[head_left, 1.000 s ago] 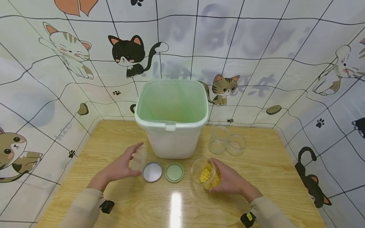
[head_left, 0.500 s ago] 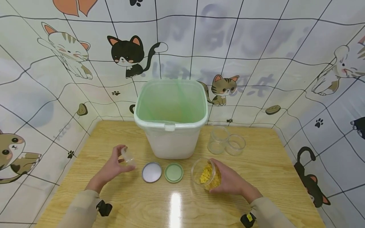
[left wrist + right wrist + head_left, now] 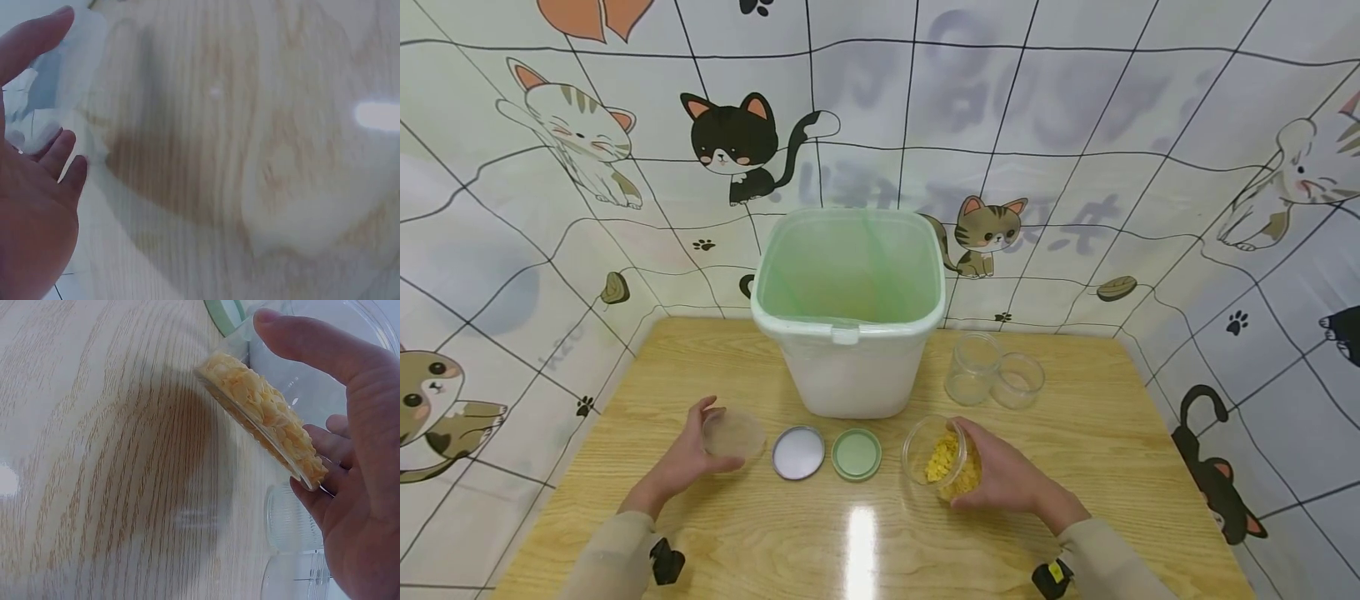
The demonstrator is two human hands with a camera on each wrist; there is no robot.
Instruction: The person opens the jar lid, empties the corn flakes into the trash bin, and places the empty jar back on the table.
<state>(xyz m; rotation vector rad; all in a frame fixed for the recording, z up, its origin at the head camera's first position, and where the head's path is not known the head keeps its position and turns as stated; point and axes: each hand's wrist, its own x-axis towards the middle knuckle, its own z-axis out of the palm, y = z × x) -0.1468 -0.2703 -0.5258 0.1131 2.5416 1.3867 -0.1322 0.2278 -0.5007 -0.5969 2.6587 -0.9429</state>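
Observation:
On the left, my left hand (image 3: 681,457) holds a thin, round, translucent plastic lid (image 3: 735,435) between thumb and fingers, over the tabletop. The left wrist view shows only part of this cloudy plastic (image 3: 87,50) past the fingertips. My right hand (image 3: 1000,473) grips a clear jar (image 3: 913,454) from its right side. The jar is tilted, its mouth facing up and left. Yellow flakes (image 3: 269,409) lie gathered at its bottom end. Between the hands a silver-white lid (image 3: 798,452) and a green lid (image 3: 857,454) lie side by side on the table.
Behind the lids stands a large white bin (image 3: 853,379) with a pale green liner. To its right are two clear glass jars, a taller one (image 3: 973,371) and a shorter one (image 3: 1018,382). Cat-printed sheeting (image 3: 865,100) encloses the wooden table (image 3: 775,542) at back and sides.
My left hand has moved left and slightly toward me with the translucent lid, turning it from edge-on to showing its round face. The right hand and jar have stayed in place.

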